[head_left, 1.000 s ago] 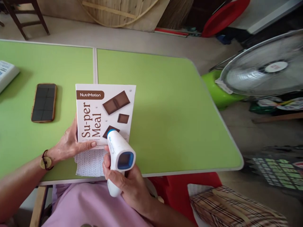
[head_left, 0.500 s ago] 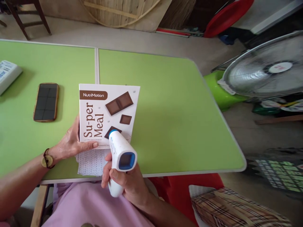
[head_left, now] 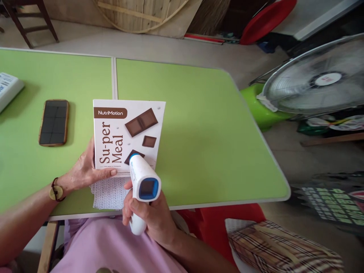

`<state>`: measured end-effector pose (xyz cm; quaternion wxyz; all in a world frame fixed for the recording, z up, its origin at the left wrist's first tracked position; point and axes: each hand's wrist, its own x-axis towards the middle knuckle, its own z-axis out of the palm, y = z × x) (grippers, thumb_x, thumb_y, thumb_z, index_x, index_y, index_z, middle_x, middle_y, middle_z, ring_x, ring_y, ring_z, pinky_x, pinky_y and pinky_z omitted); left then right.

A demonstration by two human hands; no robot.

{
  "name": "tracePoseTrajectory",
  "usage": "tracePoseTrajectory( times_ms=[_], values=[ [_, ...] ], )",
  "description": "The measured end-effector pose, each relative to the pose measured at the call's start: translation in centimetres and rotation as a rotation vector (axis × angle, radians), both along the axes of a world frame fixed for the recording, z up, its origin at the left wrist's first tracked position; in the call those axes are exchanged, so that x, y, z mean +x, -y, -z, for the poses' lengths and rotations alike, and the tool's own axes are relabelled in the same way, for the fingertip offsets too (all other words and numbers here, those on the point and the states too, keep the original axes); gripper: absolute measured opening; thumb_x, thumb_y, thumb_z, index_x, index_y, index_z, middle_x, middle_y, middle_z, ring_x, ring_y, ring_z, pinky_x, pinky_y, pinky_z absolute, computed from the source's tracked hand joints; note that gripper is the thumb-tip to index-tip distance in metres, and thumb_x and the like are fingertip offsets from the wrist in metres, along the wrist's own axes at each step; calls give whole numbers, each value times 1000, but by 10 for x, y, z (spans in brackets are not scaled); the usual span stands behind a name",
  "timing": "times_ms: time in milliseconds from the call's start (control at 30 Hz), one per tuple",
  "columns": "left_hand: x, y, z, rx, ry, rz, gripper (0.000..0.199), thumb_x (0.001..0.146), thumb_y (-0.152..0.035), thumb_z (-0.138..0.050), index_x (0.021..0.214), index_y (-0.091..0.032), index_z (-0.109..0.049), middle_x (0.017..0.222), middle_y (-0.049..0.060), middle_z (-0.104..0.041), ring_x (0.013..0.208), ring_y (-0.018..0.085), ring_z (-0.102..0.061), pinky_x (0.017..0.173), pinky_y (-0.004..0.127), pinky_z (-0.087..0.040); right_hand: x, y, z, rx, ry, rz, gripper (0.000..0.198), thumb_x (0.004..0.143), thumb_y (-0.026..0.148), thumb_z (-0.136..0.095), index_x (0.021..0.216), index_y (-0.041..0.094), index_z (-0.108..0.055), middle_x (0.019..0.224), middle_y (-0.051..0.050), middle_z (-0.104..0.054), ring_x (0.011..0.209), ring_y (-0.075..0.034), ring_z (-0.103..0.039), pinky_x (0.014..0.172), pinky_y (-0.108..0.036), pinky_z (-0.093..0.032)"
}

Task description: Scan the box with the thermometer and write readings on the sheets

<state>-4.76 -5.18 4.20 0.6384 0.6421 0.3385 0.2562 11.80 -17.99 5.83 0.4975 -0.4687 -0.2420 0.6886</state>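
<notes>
My left hand (head_left: 88,167) grips the lower left edge of a white "Su-per Meal" box (head_left: 136,146), thumb on its front face and the other fingers hidden behind it. Wrapped around the handle of a white and blue infrared thermometer (head_left: 143,178) is my right hand (head_left: 153,216). The thermometer's nose points at the lower part of the box front, and its small screen, which looks dark, faces me. Whether the nose touches the box I cannot tell. Below the box lies a sheet of patterned white paper (head_left: 109,193) at the table's near edge.
On the green table (head_left: 204,132) a phone (head_left: 54,122) lies left of the box, with a white box (head_left: 8,91) at the far left. A fan (head_left: 318,76) stands beyond the table's right end. A red chair (head_left: 216,223) with a checked cloth (head_left: 284,246) is at the near right.
The view has shifted slightly, so most things sit a little further left. Both hands keep their hold on the box and the thermometer.
</notes>
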Motion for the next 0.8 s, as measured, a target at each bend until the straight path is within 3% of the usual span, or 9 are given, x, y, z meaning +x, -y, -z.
tracePoseTrajectory(
  times_ms=[200, 400, 533, 800],
  values=[
    [2, 0, -3, 23, 35, 14, 59, 77, -35, -81, 124, -19, -50, 121, 14, -67, 118, 35, -62, 94, 48, -56, 0, 2, 2, 13, -8, -20, 39, 72, 52, -77, 67, 19, -57, 52, 1, -63, 44, -12, -56, 48, -26, -43],
    [-1, -5, -5, 166, -59, 12, 69, 86, -45, -69, 139, -17, -34, 131, 16, -60, 116, 33, -61, 94, 47, -55, 0, 1, 5, 22, -47, -7, 38, 71, 52, -78, 78, 19, -59, 51, 2, -63, 42, -12, -56, 45, -25, -43],
    [-4, -7, -3, 166, -156, -50, 71, 80, -51, -74, 132, -18, -39, 127, 16, -61, 112, 34, -62, 87, 47, -58, 0, -1, 3, 10, -53, 3, 42, 70, 52, -79, 89, 19, -60, 52, 4, -64, 41, -12, -56, 46, -26, -44],
    [-3, -8, -4, 114, -190, -73, 79, 70, -54, -80, 128, -18, -40, 120, 17, -64, 110, 36, -64, 85, 51, -58, -1, -1, 4, 16, -22, -27, 40, 70, 54, -77, 79, 21, -57, 51, 3, -62, 43, -13, -55, 48, -27, -43]
  ],
)
